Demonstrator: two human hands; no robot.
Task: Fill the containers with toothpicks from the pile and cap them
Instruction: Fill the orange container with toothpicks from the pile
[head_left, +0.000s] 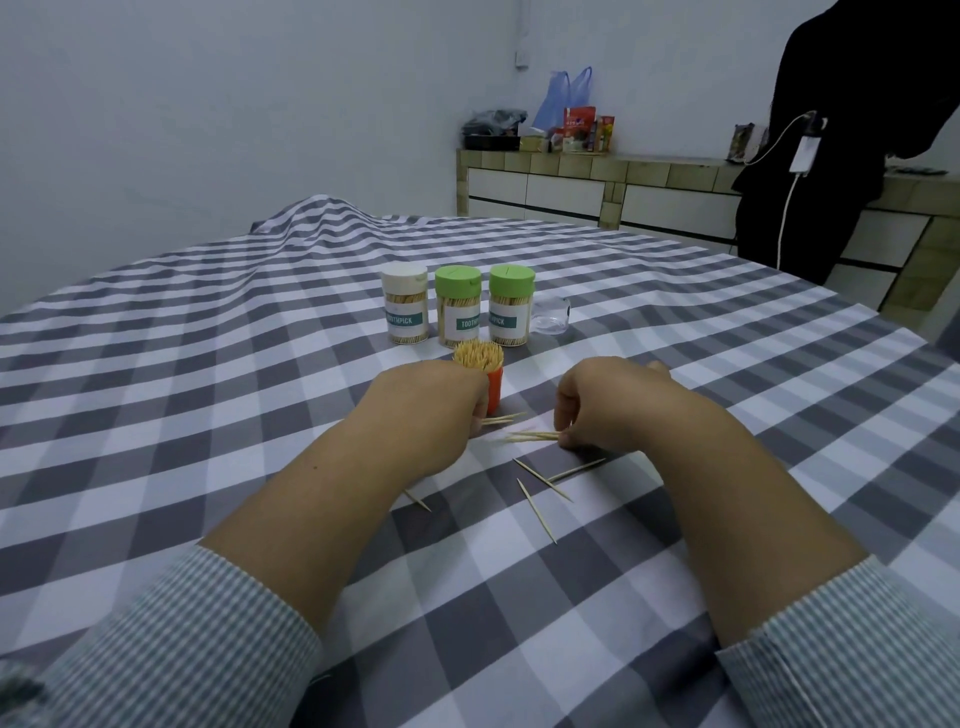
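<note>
Head view: mid-table (156, 332), the left hand (431, 410) grips an orange container (493, 387) packed with toothpicks; the right hand (597, 405) pinches a few toothpicks (535, 435) off the cloth. Loose toothpicks (540, 478) lie nearer. Three capped jars (457, 306) stand behind

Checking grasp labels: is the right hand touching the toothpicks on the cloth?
Touching. The head view shows the right hand with fingertips curled down, pinching one end of a small toothpick bundle that lies on the checked cloth.
</note>
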